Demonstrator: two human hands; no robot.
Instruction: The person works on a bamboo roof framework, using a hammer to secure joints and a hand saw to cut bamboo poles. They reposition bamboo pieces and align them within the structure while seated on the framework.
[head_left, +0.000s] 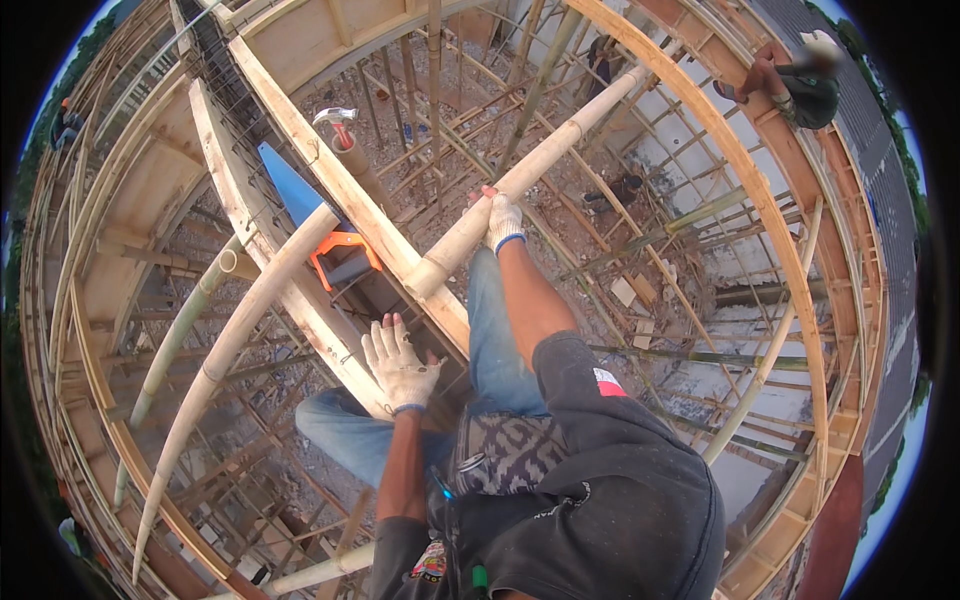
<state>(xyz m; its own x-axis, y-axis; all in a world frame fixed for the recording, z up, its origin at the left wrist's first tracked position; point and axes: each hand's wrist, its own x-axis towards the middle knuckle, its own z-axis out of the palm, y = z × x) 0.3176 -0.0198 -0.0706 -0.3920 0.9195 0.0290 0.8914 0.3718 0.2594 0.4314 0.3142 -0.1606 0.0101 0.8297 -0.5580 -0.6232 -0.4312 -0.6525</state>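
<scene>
My right hand (503,220), in a white knit glove with bare fingertips, grips a thick bamboo pole (560,150). The pole's near end rests on a wooden beam (340,185); from there it runs off to the far right. My left hand (402,365), gloved the same way, is open with fingers spread, beside a second wooden beam (330,335), and holds nothing. Ahead of it a handsaw (287,185) with a blue blade and an orange and black handle lies between the beams, partly under another bamboo pole (240,318). A claw hammer (338,122) with a red handle stands in an upright bamboo's open top.
Below is a deep drop through bamboo props to rubble ground (420,190). A curved timber edge (745,160) arcs around the right. Someone in dark clothes (808,95) sits at the far right; another person (618,190) is down below. Steel bars (215,60) run at the far left.
</scene>
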